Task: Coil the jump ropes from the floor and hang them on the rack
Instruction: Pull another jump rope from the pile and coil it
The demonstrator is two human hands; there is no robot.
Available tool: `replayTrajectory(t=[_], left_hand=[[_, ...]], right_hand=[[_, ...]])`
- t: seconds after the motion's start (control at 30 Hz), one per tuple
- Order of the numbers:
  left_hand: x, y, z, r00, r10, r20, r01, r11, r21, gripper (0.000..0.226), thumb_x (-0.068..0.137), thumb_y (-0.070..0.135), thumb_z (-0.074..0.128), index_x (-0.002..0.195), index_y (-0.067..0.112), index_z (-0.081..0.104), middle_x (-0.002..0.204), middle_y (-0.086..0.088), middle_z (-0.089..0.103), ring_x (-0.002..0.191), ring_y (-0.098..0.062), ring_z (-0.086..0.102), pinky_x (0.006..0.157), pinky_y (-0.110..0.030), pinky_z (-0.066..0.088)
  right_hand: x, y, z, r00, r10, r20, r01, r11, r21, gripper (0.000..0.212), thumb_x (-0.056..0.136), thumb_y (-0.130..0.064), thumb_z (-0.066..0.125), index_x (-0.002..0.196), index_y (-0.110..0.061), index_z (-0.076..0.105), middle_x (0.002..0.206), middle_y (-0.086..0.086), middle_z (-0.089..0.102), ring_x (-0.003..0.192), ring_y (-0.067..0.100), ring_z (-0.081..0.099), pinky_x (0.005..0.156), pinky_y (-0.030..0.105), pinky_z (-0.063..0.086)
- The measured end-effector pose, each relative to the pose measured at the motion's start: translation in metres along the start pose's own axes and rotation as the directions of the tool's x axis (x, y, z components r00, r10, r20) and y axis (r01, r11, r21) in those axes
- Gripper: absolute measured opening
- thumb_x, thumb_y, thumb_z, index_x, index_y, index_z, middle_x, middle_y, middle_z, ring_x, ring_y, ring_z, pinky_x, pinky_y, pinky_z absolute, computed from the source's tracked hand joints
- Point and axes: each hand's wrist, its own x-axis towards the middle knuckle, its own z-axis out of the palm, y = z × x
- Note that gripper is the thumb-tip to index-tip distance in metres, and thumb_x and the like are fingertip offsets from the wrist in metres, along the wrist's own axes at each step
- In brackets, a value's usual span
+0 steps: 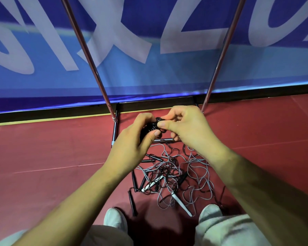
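Black, thin plastic jump-rope coil (152, 127) looks light, springy, slippery; left hand (137, 137) and right hand (183, 125) both pinch it across its loops.

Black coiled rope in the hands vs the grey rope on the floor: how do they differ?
Pose: the black coiled jump rope is wound into a tight bundle; the loose grey jump rope sprawls in open loops.
Place: the black one is held between the left hand and right hand; the grey one lies on the red floor.
Colour: black against pale grey.
Shared: both are thin cords.
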Motion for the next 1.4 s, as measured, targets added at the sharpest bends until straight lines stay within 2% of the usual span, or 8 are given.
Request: replayTrajectory(t=[0.2,0.33,0.4,0.6,0.77,0.9,1.23,1.4], left_hand=[[0.005,-0.001,-0.004,0.999,-0.033,0.036,0.036,0.995,-0.089,0.019,0.096,0.024,0.062,0.110,0.021,0.050,0.096,0.007,0.071,0.086,-0.006,0.069,0.072,-0.032,0.055],[0.011,0.003,-0.013,0.984,-0.177,0.033,0.175,0.894,-0.412,0.015,0.095,0.015,0.059,0.106,0.014,0.048,0.079,0.005,0.070,0.054,-0.005,0.054,0.045,-0.015,0.038],[0.012,0.004,-0.017,0.975,-0.211,0.069,0.219,0.860,-0.461,0.021,0.092,0.024,0.058,0.107,0.015,0.048,0.075,0.004,0.069,0.049,-0.012,0.049,0.039,-0.018,0.035],[0.015,0.001,-0.021,0.979,-0.132,0.157,0.176,0.934,-0.312,0.027,0.087,0.032,0.062,0.105,0.017,0.049,0.091,-0.002,0.074,0.056,-0.006,0.053,0.052,-0.017,0.042],[0.023,-0.004,-0.037,0.981,-0.078,0.179,0.116,0.971,-0.208,0.029,0.083,0.030,0.069,0.102,0.017,0.051,0.097,0.003,0.071,0.074,0.003,0.062,0.064,-0.013,0.046],[0.026,-0.006,-0.043,0.982,-0.044,0.186,0.067,0.990,-0.121,0.027,0.086,0.028,0.072,0.101,0.015,0.053,0.097,0.009,0.072,0.087,-0.009,0.066,0.071,-0.019,0.048],[0.052,0.026,-0.035,0.954,-0.297,-0.045,0.224,0.804,-0.550,0.018,0.098,0.024,0.060,0.102,0.010,0.049,0.074,-0.009,0.063,0.051,-0.025,0.052,0.043,-0.024,0.038],[0.072,0.049,-0.064,0.985,-0.174,-0.009,0.140,0.821,-0.554,0.027,0.090,0.028,0.070,0.106,0.020,0.050,0.096,-0.002,0.070,0.058,-0.025,0.056,0.052,-0.035,0.045]], right_hand=[[-0.002,0.003,0.009,0.992,-0.041,-0.117,0.041,0.999,-0.004,0.011,0.078,-0.015,0.080,0.074,-0.015,0.070,0.058,-0.004,0.065,0.046,0.006,0.054,0.049,0.027,0.048],[0.002,0.002,0.010,0.994,-0.092,0.053,0.080,0.976,0.201,0.023,0.085,0.008,0.067,0.101,-0.009,0.070,0.087,0.009,0.062,0.063,0.015,0.062,0.055,0.029,0.056],[0.007,0.001,0.008,0.992,-0.127,0.002,0.124,0.970,0.209,0.024,0.083,0.011,0.067,0.091,-0.012,0.071,0.095,0.009,0.058,0.061,0.017,0.061,0.051,0.027,0.053],[0.011,0.002,0.004,0.997,0.041,0.060,-0.054,0.973,0.226,0.010,0.082,0.000,0.074,0.078,-0.005,0.066,0.058,0.002,0.064,0.050,0.015,0.057,0.047,0.025,0.051],[0.016,-0.007,0.010,0.973,0.127,0.193,-0.196,0.895,0.400,0.017,0.092,-0.018,0.066,0.088,-0.002,0.066,0.074,0.012,0.059,0.056,0.019,0.054,0.053,0.027,0.050],[0.023,-0.011,0.008,0.969,0.128,0.211,-0.180,0.951,0.251,0.009,0.091,-0.012,0.067,0.096,-0.007,0.073,0.074,0.004,0.065,0.056,0.014,0.054,0.051,0.023,0.046],[0.042,-0.058,0.018,0.957,0.008,-0.290,0.086,0.948,0.307,0.014,0.090,-0.013,0.066,0.085,-0.002,0.074,0.061,0.010,0.055,0.045,0.011,0.039,0.045,0.019,0.032],[0.054,-0.109,0.000,0.944,-0.070,-0.321,0.148,0.963,0.225,0.017,0.090,-0.014,0.065,0.082,-0.002,0.073,0.080,0.025,0.067,0.043,0.011,0.042,0.044,0.019,0.033]])
